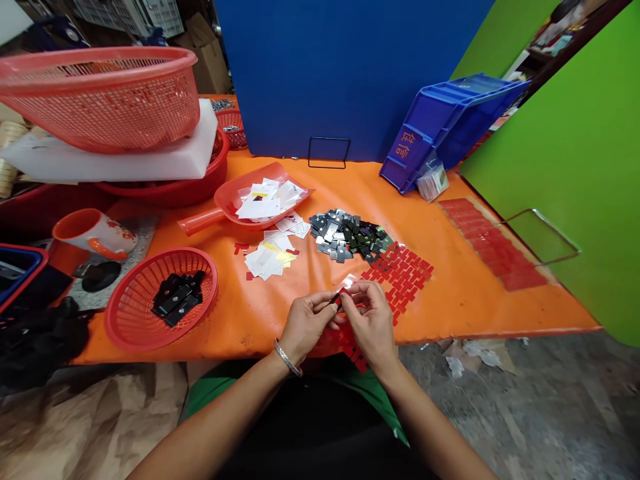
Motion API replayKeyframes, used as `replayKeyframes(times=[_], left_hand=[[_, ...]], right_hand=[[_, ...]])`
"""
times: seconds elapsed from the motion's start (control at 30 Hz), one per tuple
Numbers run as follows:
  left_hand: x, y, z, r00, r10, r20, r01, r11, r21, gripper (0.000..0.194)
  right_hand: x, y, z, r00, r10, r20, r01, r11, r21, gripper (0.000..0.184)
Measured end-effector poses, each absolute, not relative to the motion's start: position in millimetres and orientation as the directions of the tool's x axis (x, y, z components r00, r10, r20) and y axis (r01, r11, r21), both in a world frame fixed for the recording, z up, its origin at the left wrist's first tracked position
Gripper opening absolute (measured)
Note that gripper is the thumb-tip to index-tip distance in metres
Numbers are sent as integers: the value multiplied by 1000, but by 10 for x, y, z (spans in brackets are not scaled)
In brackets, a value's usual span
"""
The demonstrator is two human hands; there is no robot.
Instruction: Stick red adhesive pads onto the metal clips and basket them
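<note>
The bare left hand and right hand, fingertips nearly closed, pinch a small, flat black-and-red strip.
It lies between them, about equally near both, long axis slanting away rightward; beyond spread a glossy red cut sheet and a heap of flat black-and-silver metallic pieces.

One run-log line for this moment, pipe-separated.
left hand: holding small black-and-red piece | right hand: on same piece | nearby: patterned red sheet, pile of flat grey-black pieces | left: round red plastic basket
</note>
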State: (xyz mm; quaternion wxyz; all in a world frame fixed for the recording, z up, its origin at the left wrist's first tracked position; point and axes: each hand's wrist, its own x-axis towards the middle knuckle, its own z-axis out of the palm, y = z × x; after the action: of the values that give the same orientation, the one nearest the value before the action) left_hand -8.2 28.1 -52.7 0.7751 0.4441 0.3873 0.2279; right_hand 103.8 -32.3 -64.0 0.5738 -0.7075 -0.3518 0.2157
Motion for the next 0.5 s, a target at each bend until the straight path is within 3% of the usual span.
replayKeyframes(times=[0.07, 0.17, 0.27, 0.37, 0.43, 0.5], left_hand=[[-126, 278, -555, 600, 711, -366, 4, 455, 890, 30], [-208, 276, -586, 625, 710, -323, 44, 381, 924, 30], [-345, 340, -556, 634, 705, -316, 96, 334, 938, 31], [-635, 541, -441, 541, 801, -257, 146, 212, 966, 35], [-936, 741, -340, 403, 903, -152, 235, 58, 970, 39], [-1282, 950, -256, 234, 972, -10, 423, -93, 901, 39]], right_hand=[[1054, -309, -637, 642, 766, -20, 78, -91, -993, 35], [1085, -286, -631, 439, 866, -240, -181, -176, -968, 29], [1125, -240, -654, 279, 897, -342, -233, -282, -931, 30], [1257, -134, -723, 336, 893, -300, -51, -301, -952, 33], [1412, -31, -787, 453, 880, -145, 199, -258, -945, 30], [1582, 86, -855, 517, 854, 64, 477, -225, -849, 24]])
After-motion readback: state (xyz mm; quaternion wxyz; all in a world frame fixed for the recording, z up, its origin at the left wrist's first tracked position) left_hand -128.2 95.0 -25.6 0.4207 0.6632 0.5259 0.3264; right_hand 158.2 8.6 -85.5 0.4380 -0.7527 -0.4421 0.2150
